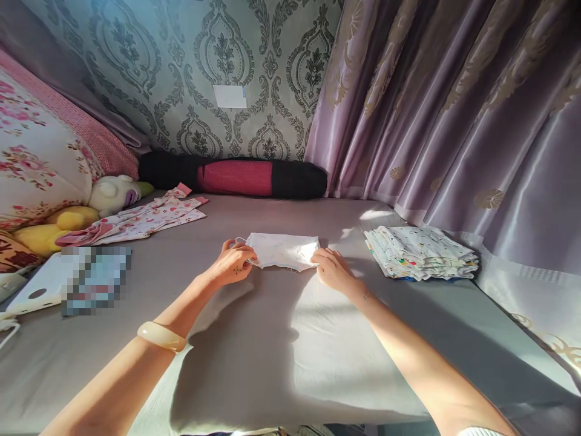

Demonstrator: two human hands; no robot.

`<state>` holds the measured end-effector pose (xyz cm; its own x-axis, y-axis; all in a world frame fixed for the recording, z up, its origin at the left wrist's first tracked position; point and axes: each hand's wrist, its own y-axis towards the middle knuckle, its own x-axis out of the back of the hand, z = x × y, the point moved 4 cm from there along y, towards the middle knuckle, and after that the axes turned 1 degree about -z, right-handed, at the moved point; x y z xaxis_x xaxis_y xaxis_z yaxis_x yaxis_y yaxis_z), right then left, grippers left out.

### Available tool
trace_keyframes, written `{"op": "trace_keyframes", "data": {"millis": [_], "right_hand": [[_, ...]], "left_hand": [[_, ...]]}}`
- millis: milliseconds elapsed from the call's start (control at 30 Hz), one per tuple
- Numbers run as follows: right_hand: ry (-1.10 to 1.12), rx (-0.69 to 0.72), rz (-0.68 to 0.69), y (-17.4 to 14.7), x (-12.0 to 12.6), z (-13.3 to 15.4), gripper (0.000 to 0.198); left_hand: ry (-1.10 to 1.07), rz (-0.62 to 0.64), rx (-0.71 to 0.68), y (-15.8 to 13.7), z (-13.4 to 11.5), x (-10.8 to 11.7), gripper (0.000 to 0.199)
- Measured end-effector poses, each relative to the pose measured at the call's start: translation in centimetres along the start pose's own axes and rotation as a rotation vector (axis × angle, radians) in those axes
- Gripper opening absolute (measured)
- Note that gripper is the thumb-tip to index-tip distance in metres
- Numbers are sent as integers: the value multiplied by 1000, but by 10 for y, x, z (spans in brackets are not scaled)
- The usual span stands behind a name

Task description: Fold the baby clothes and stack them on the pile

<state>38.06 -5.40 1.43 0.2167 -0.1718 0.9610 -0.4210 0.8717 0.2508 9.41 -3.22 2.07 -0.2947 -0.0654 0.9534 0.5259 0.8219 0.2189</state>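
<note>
Between my two hands a small white cloth [284, 249] is spread over the grey bed sheet, faintly patterned, with loose threads along its lower edge. My left hand [235, 263] pinches its left end, where a thin white loop sticks out. At the right end my right hand [334, 269] grips the lower corner with bent fingers. Both hands lie low, close to the sheet. To the right sits a stack of folded white printed cloths [422, 253]. Whether the held piece is a garment I cannot tell.
Left lie small printed pants [145, 221], plush toys [113, 195], a floral pillow [40, 145], a white device [45, 281] and a blurred-out flat item [97, 281]. A black and red bolster [235, 177] lines the wall. Purple curtains [431, 109] hang along the right side.
</note>
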Motion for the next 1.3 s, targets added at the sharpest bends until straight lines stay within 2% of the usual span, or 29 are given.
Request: {"op": "trace_keyframes", "data": {"millis": [67,167,267,367,533,700,1100,1300], "right_hand": [[37,-47,-15,13,2,7,42],[87,-75,-28,39,-3,23,45],[91,-122,1,61,-16,38,49],[114,-165,63,72,-30,48,54],[119,-186,93,71,-48,46,56],[100,-169,70,70,-56,42,57],[170,-210,85,74,-53,42,55],[140,-196,37,76,-46,48,52]], "left_hand": [[-3,-36,41,11,-8,4,28],[15,-61,119,37,-26,1,31],[24,-52,167,62,-45,-12,37],[26,-15,174,75,-54,-31,41],[27,37,194,74,-49,-56,47],[-4,69,198,73,-43,-64,50],[-70,61,222,74,-41,-62,49],[-32,-81,263,69,-36,-53,49]]}}
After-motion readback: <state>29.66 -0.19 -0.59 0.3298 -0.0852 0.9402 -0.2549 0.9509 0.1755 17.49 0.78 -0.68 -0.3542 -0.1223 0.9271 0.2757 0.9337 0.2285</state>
